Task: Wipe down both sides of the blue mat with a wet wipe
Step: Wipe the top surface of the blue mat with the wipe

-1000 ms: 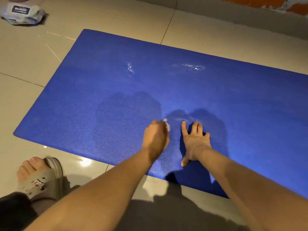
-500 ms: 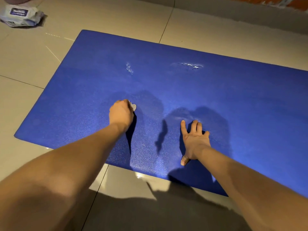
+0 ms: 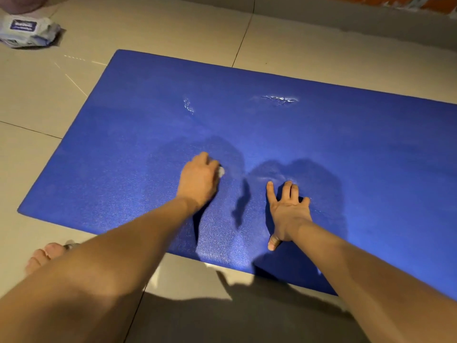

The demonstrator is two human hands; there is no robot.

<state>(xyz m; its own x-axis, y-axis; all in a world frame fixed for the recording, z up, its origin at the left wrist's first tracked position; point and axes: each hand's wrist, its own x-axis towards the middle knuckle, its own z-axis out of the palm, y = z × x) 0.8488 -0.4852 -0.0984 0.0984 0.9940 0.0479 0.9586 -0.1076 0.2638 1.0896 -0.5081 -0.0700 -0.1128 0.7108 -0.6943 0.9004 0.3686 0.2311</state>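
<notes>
Since half a second ago, your left grip [image 3: 199, 180] has travelled a little to the right over the blue mat [image 3: 346, 144], closer to your right grip [image 3: 288, 214], which has stayed in its place. You have one mat, and it lies flat on the tiled floor [image 3: 173, 26], reaching out of view at the right. One wet wipe [image 3: 221, 171] is there, bunched small. Only a white corner of it shows at the knuckles of the left grip, whose fingers are curled around it and press it on the mat, back of the hand upward, arm stretched forward. The right grip rests on the mat near the front edge and holds nothing, fingers spread, thumb pointing back toward you. Two white scuffed marks are on the mat, farther away: a small one [image 3: 188, 106] and a longer one [image 3: 280, 99]. One pack of wipes [image 3: 27, 29] lies on the floor at the far left, well apart from the mat. It has a dark label with pale writing, too blurred for reading. One foot [image 3: 42, 256] shows at the lower left, seemingly in a sandal, partly hidden behind your left arm.
</notes>
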